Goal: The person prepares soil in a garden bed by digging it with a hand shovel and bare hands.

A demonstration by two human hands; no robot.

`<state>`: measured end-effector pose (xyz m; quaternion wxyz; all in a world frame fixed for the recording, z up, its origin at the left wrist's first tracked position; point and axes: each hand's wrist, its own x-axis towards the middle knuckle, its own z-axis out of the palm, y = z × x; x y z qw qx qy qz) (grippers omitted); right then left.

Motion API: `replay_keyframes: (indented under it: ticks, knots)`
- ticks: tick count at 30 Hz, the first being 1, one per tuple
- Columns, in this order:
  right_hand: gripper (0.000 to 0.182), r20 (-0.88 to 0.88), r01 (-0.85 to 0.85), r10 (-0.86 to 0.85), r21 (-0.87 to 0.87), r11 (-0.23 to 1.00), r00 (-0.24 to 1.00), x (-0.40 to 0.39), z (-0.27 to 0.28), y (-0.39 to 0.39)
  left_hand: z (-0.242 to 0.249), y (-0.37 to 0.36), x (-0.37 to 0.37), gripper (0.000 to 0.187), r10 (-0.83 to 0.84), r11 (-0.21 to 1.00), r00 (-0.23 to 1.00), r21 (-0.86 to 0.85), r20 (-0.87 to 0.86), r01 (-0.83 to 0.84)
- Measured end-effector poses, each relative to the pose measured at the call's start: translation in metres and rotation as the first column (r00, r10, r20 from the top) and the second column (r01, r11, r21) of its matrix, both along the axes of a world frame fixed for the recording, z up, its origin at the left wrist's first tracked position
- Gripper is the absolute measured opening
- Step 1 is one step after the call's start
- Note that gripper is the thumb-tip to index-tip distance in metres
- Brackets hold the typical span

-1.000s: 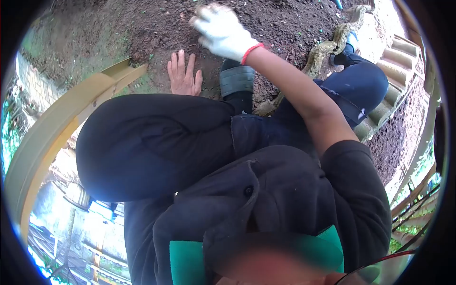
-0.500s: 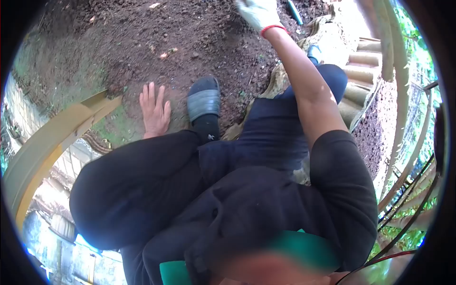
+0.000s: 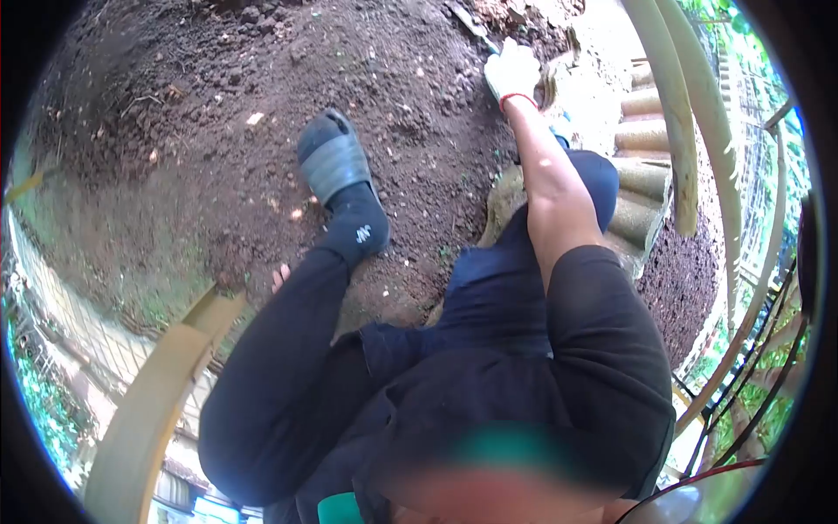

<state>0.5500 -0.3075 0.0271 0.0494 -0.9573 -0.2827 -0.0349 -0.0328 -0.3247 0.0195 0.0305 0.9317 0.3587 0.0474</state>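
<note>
My right hand (image 3: 513, 72), in a white glove with a red cuff, reaches to the soil at the top of the view. Its fingers are closed on the near end of a slim garden hand tool (image 3: 472, 26), whose greyish far part lies against the soil; the grip is mostly hidden. Beside my bent left leg, only the fingertips of my bare left hand (image 3: 279, 278) show, resting on the soil (image 3: 218, 175) with nothing visible in them. The leg hides the rest of that hand.
My foot in a grey slide sandal (image 3: 335, 164) is planted on the soil. Scalloped edging (image 3: 642, 135) and curved poles (image 3: 676, 113) run along the right. A tan curved beam (image 3: 153, 410) stands at lower left, near a tiled surface (image 3: 74, 301).
My left foot has moved forward over the soil, and my leg now covers most of my left hand. My gloved right hand has closed on the tool that lay beside it.
</note>
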Motion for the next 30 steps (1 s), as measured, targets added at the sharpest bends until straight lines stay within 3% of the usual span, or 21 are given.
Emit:
replay_keyframes:
  ticks: [1,2,4,6,8,10,12,16,18,22,26,30]
  knots:
    - [0.03,0.197,-0.111,0.097,0.066,0.992,0.976,0.006,-0.018,-0.003,0.003,0.0,0.001,0.052,0.005,1.0,1.0,-0.003,0.001,-0.005]
    - [0.03,0.088,-0.144,0.136,0.085,0.986,0.987,0.018,-0.041,-0.005,0.005,0.0,0.001,0.052,0.016,1.0,1.0,-0.004,0.003,-0.016]
    - [0.032,-0.095,-0.12,0.109,-0.126,0.985,0.99,0.015,-0.02,0.007,0.005,-0.001,0.002,0.052,0.033,0.999,0.999,-0.014,0.01,-0.032]
    - [0.029,-0.038,-0.082,0.076,-0.189,0.979,0.996,0.009,-0.002,0.016,0.005,-0.001,0.002,0.052,0.047,0.999,0.999,-0.013,0.014,-0.046]
    - [0.026,-0.202,-0.07,0.082,0.064,0.995,0.976,0.026,0.003,0.031,0.003,-0.002,0.003,0.052,0.06,0.998,0.998,-0.01,0.022,-0.06]
    - [0.027,-0.225,-0.148,0.182,0.158,0.976,0.957,0.032,0.018,0.048,0.0,-0.001,0.006,0.051,0.077,0.997,0.997,0.001,0.033,-0.077]
    - [0.029,-0.283,-0.108,0.089,-0.052,0.993,0.955,0.024,0.013,0.058,0.0,-0.001,0.007,0.051,0.086,0.996,0.996,0.006,0.039,-0.086]
    - [0.042,-0.247,-0.066,0.029,-0.144,0.987,0.969,0.0,0.009,0.032,-0.001,0.004,0.015,0.051,0.112,0.994,0.992,0.01,0.054,-0.112]
    - [0.04,-0.245,-0.122,0.091,-0.114,0.986,0.965,0.008,0.003,0.026,0.001,0.006,0.015,0.051,0.129,0.992,0.99,-0.001,0.05,-0.129]
    - [0.031,-0.197,-0.051,-0.02,-0.346,0.937,0.98,0.024,-0.001,0.048,0.0,0.007,0.013,0.051,0.164,0.986,0.985,-0.018,0.047,-0.163]
    - [0.028,-0.153,-0.099,0.035,-0.435,0.895,0.988,0.022,0.005,0.059,-0.003,0.009,0.004,0.051,0.18,0.984,0.982,-0.022,0.053,-0.179]
    - [0.032,-0.333,-0.043,-0.004,-0.134,0.99,0.943,-0.008,0.003,0.039,0.0,0.002,0.007,0.05,0.207,0.978,0.977,-0.026,0.056,-0.206]
